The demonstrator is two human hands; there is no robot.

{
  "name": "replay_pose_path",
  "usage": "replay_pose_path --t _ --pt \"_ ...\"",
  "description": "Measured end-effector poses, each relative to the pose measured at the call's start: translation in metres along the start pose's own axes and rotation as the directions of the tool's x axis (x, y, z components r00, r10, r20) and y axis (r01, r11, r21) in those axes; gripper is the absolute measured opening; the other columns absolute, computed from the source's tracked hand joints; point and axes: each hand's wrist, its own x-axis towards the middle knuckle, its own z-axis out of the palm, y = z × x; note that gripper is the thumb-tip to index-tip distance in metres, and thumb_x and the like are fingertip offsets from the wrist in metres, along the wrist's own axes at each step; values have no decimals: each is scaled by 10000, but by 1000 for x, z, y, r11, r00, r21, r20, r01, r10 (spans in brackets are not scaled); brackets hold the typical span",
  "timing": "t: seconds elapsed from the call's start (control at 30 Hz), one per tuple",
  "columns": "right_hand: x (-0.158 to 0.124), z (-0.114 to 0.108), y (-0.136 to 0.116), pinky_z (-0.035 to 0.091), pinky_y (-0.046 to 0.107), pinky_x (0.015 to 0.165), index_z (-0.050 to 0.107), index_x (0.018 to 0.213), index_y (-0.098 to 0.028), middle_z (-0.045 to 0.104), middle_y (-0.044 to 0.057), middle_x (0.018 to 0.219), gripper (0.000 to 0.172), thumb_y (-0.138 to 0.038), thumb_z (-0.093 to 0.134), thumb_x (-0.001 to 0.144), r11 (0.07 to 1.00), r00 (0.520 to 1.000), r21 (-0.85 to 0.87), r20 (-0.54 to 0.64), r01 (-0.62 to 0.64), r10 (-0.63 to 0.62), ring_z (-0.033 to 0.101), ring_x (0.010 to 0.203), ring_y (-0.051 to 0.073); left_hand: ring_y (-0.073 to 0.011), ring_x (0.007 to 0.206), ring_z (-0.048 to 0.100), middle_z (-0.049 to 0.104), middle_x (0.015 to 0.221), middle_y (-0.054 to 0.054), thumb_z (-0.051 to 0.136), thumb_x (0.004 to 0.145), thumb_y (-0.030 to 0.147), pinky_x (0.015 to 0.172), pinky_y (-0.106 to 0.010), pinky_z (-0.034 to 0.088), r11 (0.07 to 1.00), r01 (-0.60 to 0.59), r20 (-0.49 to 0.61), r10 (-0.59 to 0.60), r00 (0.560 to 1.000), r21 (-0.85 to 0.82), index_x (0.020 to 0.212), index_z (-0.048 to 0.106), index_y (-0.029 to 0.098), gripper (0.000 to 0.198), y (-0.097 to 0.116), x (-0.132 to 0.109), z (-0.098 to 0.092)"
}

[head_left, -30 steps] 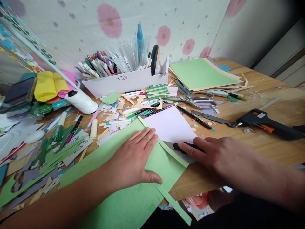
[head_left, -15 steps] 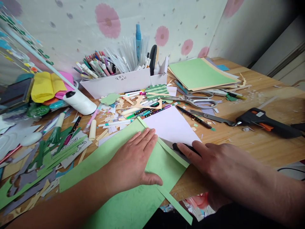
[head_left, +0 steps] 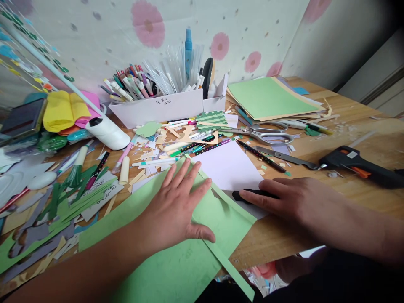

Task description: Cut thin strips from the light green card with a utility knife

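Observation:
My left hand [head_left: 178, 210] lies flat with fingers spread on a large light green sheet of paper [head_left: 164, 269], near its upper corner. A narrow green strip [head_left: 232, 267] runs out from beneath the thumb, past the table's front edge. Along the sheet's right side, a thin green edge strip [head_left: 235, 204] stands slightly raised. A white sheet [head_left: 232, 164] lies partly under the green paper. Over that white sheet, my right hand [head_left: 293, 206] is closed on a slim black tool [head_left: 249, 195], its index finger stretched along it; the fingers cover most of the tool.
Large metal scissors [head_left: 261, 132], a grey metal cutter [head_left: 285, 158] and a black glue gun [head_left: 361, 166] lie to the right. Behind stand a white pen box [head_left: 160, 110] and a stack of coloured paper [head_left: 271, 99]. Paper scraps [head_left: 59, 223] and markers cover the left side.
The fingers of my left hand have spread wider apart. My right hand has shifted slightly right with the black tool, away from the green sheet's edge. The view has shifted a little.

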Motion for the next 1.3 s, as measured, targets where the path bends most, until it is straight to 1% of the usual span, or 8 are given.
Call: replay_pose_path --t 0.07,0.2,0.27,0.5,0.73,0.9,1.1,1.3 --pt "6 0 -1 456 264 668 384 1449 -238 615 63 1017 638 -119 540 842 1000 999 23 34 1 -2 615 790 164 -422 1458 114 186 1586 -183 293 670 922 1155 -600 116 1000 21 20 -21 1000 1 1485 380 217 1081 -3 0 -1" --pt "17 -2 -3 419 266 607 413 1421 -231 598 30 937 650 -94 572 806 1000 999 10 33 -29 29 615 715 158 -382 1437 246 277 1549 -212 203 648 946 1172 -526 184 998 57 35 -57 998 -4 1486 339 59 1228 -8 3 -1" --pt "21 -4 -5 395 268 576 438 1397 -225 593 18 909 652 -67 569 779 999 999 -9 23 -39 39 615 675 154 -366 1433 265 291 1547 -199 181 671 937 1180 -511 179 998 60 22 -60 998 2 1471 361 43 1213 -10 4 -1" --pt "28 -8 -15 321 273 501 456 1365 -214 602 11 859 697 -50 581 699 991 990 -77 81 -110 116 620 604 165 -375 1428 275 276 1554 -195 242 713 916 1156 -508 250 999 37 47 -38 998 33 1462 382 58 1148 -12 4 -1" --pt "35 -15 -27 222 287 456 459 1364 -211 618 30 882 633 -87 569 753 980 963 -123 198 -158 180 639 599 186 -377 1439 243 250 1558 -208 321 727 896 1147 -498 290 998 26 56 -29 998 60 1471 350 27 1144 -12 5 3" --pt "40 -18 -35 149 300 454 491 1339 -185 606 39 848 535 -200 588 813 977 954 -95 219 -190 206 629 570 194 -373 1436 252 263 1553 -209 361 732 882 1140 -497 305 999 19 43 -21 999 51 1466 360 31 1124 -12 5 3" --pt "33 -13 -22 253 294 467 435 1383 -221 600 26 904 589 -71 508 818 985 966 -73 197 -159 170 644 649 188 -356 1444 240 247 1561 -191 406 729 872 1148 -473 293 997 36 80 -41 996 63 1477 350 62 1104 -11 6 -1" --pt "31 -2 -2 319 291 524 353 1432 -282 574 6 932 641 -78 503 844 995 987 -33 125 -95 98 638 706 179 -347 1458 197 195 1576 -178 445 716 867 1170 -450 257 995 68 143 -79 987 78 1490 319 58 1127 -7 7 -5"
